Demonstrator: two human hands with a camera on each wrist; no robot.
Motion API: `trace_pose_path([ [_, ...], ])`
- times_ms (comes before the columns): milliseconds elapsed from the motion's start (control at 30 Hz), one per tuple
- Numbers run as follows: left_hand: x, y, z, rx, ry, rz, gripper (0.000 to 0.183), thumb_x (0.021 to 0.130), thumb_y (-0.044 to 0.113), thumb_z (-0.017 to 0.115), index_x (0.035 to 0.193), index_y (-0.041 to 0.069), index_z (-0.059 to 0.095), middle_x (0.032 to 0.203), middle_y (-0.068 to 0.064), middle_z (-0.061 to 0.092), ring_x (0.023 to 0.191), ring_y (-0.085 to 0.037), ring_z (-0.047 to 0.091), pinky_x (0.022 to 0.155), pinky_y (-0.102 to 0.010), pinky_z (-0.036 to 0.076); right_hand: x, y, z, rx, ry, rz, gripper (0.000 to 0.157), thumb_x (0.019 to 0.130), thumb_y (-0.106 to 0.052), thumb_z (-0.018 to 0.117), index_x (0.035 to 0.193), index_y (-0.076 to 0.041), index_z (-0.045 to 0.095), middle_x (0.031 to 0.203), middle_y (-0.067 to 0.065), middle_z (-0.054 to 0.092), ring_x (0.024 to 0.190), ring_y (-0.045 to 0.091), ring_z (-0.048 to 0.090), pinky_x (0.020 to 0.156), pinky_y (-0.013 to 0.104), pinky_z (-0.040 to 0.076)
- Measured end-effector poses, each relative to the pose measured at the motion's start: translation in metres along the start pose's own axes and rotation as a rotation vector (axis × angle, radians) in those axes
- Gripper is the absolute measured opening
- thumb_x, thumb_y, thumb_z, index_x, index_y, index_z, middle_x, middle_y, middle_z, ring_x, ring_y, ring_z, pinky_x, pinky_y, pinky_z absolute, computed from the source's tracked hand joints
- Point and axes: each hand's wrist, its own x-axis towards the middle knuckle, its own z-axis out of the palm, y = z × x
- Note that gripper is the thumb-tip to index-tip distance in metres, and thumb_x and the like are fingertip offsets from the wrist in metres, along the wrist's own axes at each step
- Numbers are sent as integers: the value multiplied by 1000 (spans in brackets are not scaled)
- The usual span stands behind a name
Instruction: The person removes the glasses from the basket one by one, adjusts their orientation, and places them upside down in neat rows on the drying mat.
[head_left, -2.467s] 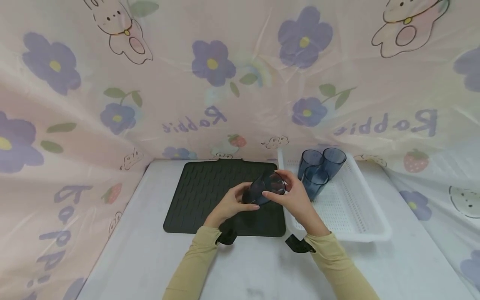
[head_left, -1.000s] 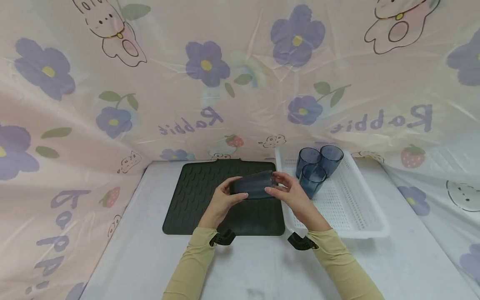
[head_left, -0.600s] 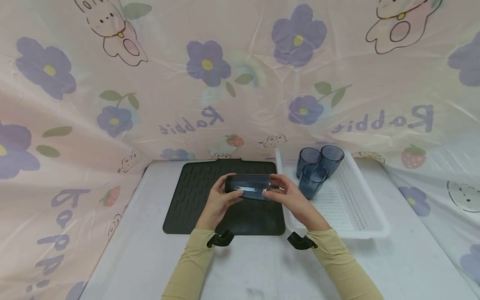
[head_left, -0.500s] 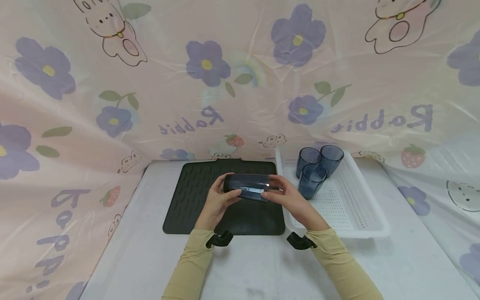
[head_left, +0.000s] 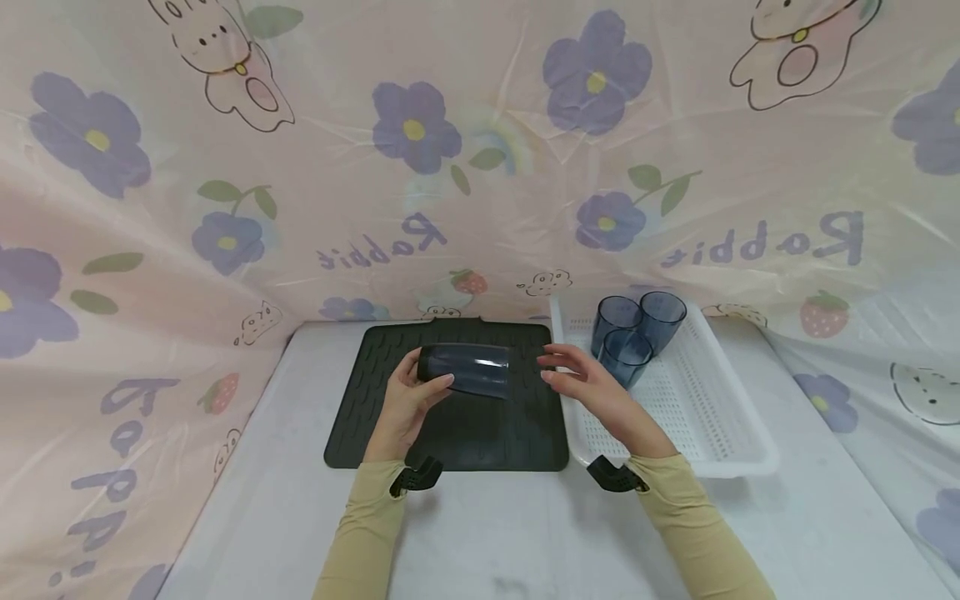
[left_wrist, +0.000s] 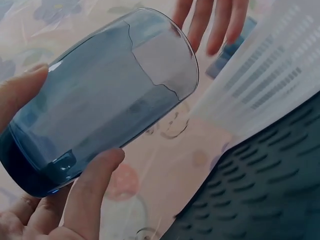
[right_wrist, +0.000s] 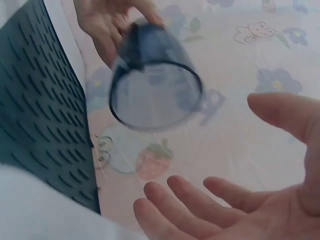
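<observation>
Glass (head_left: 471, 370) sideways, rim (head_left: 508, 372) rightward

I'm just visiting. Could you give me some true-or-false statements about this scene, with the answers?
1. The left hand holds a see-through blue drinking glass. True.
2. Both hands grip that glass. False: the right hand is apart from it.
3. The held glass is upright. False: it is tipped sideways.
4. A black, ridged, rectangular mat lies left of a white perforated plastic basket. True.
5. The basket is empty. False: three more blue glasses are in it.
</observation>
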Motion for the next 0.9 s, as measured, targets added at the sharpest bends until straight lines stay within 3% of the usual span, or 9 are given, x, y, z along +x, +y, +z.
trace_pose_path([
  [200,-4,9,-20,30,57,25,71,78,-16,69,139,5,41,122,-12,54,98,-20,60,78,-34,56,-4,-7,-18,76,26,-53,55,103,-33,44,145,0,30,145,24,35,133,39,36,109,52,28],
  [400,-7,14,-39,13,114,48,64,77,-17,69,133,6,47,120,-11,56,96,-20,61,78,-33,56,-8,-13,-37,50,66,-93,57,106,-38,26,145,3,29,145,27,34,133,42,34,109,52,28],
  [533,-9,17,-48,15,157,47,63,78,-16,70,132,8,48,122,-11,54,97,-19,60,82,-35,55,-13,-15,-49,68,102,-124,61,106,-41,24,144,6,31,143,26,36,132,42,36,108,51,30],
  [733,-10,18,-60,28,220,45,66,76,-17,71,131,10,49,122,-11,53,96,-19,61,83,-36,55,-18,-15,-65,59,133,-131,59,105,-45,24,141,-1,39,135,9,49,128,30,44,108,48,32],
  [900,-11,19,-67,46,251,59,68,75,-19,71,133,9,47,122,-11,52,95,-19,61,83,-37,54,-21,-15,-74,47,136,-128,59,105,-46,23,142,-3,38,136,8,48,132,39,37,109,52,27],
])
